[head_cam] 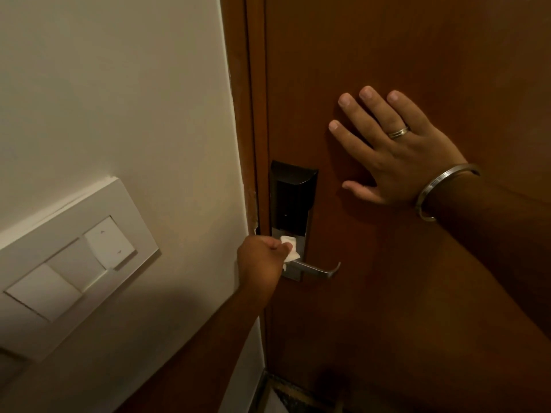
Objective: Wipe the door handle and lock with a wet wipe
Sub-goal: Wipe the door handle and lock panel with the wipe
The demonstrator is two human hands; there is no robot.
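Switch panel (68, 257), 9 o'clock, cut off at left edge. Left hand (262, 260), pinched shut on wet wipe (290, 248), wipe pressed to lock (292, 210) plate just above handle (316, 269); fingertips hidden. Right hand (393, 150), 2 o'clock, fingers spread flat on door (417, 49).

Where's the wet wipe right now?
In the head view, the wet wipe is pinched in the left hand, pressed on the lock plate just above the lever handle, low centre.
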